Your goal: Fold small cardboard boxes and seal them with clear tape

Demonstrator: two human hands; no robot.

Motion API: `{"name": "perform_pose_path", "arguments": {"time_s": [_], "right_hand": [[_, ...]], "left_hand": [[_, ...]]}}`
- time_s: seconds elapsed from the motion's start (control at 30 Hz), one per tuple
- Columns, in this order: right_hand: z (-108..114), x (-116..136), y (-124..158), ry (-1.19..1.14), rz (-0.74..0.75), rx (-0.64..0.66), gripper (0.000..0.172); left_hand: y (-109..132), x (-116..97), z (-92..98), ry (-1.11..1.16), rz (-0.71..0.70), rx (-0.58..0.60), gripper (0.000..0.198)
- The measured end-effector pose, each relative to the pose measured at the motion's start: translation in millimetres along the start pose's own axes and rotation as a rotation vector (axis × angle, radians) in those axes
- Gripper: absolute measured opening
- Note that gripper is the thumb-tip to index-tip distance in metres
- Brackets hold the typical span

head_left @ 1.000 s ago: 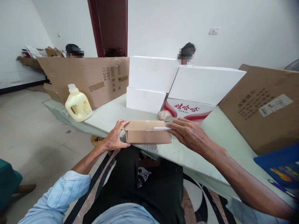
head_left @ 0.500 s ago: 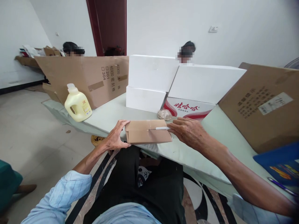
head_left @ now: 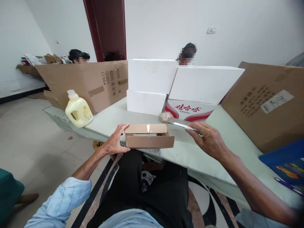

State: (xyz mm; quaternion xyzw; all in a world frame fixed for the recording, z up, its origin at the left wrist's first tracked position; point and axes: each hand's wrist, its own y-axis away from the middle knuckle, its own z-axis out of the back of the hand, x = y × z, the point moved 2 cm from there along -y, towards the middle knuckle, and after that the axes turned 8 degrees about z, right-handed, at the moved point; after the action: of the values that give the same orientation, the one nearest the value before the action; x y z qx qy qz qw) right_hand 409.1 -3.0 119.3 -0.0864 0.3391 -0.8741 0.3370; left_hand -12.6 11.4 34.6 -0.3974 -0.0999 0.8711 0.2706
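A small brown cardboard box (head_left: 149, 142) lies near the front edge of the table, its top seam parted into a gap. My left hand (head_left: 117, 139) grips the box's left end, thumb low and fingers over the top. To the right of the box, my right hand (head_left: 206, 136) is closed around a knife (head_left: 181, 125). The knife's thin, pale blade points left, apart from the box. Just beyond the blade tip sits a crumpled clear plastic bundle (head_left: 166, 117); its contents are unclear.
White boxes (head_left: 152, 76) are stacked at the back, above a red-and-white carton (head_left: 187, 109). Large cardboard boxes (head_left: 95, 85) stand left and right. A yellow jug (head_left: 79, 110) is at left, a blue package (head_left: 285, 164) and pen (head_left: 288, 186) at right. Two people sit beyond.
My right hand has drawn the knife away from the box to the right. The box's top seam has come open. My left hand keeps its hold.
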Motion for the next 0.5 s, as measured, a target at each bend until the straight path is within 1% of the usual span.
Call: {"name": "perform_pose_path", "arguments": {"time_s": [0.07,0.13,0.23,0.3,0.33,0.4,0.43,0.5], "right_hand": [[-19,-19,32,0.032,-0.134,-0.089,0.029],[-44,-33,70,0.125,-0.224,-0.11,0.029],[-80,-46,121,0.232,-0.253,-0.085,0.023],[-96,-48,143,0.263,-0.251,-0.078,0.02],[-101,-48,147,0.269,-0.248,-0.087,0.019],[-105,-41,142,0.249,-0.24,-0.139,0.018],[-103,-35,134,0.223,-0.24,-0.183,0.019],[-96,-14,107,0.131,-0.242,-0.286,0.023]], "left_hand": [[0,1,0.0,0.002,0.002,0.013,0.12],[-1,0,-0.4,0.004,-0.002,0.031,0.122],[-4,-3,0.4,0.012,0.001,0.042,0.122],[-6,-6,2.2,0.019,0.005,0.039,0.118],[-7,-8,3.3,0.018,0.005,0.037,0.114],[-8,-12,5.3,0.006,-0.001,0.038,0.105],[-8,-14,6.2,-0.003,-0.004,0.035,0.101],[-9,-17,7.7,-0.02,-0.008,0.02,0.094]]}}
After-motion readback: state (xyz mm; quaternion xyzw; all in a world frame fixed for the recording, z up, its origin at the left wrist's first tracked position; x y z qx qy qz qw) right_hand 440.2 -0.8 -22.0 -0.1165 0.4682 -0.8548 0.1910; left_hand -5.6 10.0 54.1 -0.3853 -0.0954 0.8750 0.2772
